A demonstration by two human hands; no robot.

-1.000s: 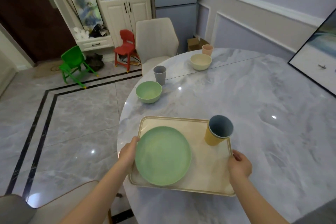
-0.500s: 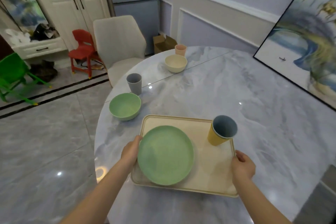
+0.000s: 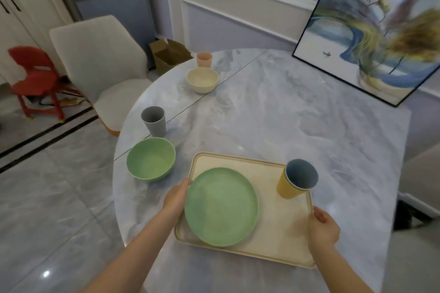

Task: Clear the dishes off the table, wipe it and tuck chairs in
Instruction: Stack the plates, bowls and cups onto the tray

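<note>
Both hands on the tray [image 3: 281, 228]: left hand [image 3: 175, 200] gripping its left edge, right hand [image 3: 323, 227] gripping its right edge, fingers curled round the rim. Whether the tray rests on the table [image 3: 285, 114] or is raised just off it, cannot tell. It sits at the near edge, long axis left to right.

On the tray: green plate [image 3: 221, 207] at the left, touching or nearly touching the left hand. Yellow cup [image 3: 296, 181] at the far right corner, blue-grey inside, tilted toward the right in this wide view.

Off the tray: green bowl [image 3: 150, 159] lies just to the far left of the left hand, near the tray's far-left corner and apart from it. The left hand is the nearer one by a clear margin. Grey cup [image 3: 153, 121] stands just beyond the bowl. Cream bowl [image 3: 202, 79] and pink cup [image 3: 204, 59] are well farther off, at the far left of the table, side by side.

Bowl: round, no long axis, upright, looks empty; matte speckled surface, thick rim, likely light plastic or fibre.

Judgement: loading is partway, four pieces left. Free tray space is at the middle and near right.
</note>
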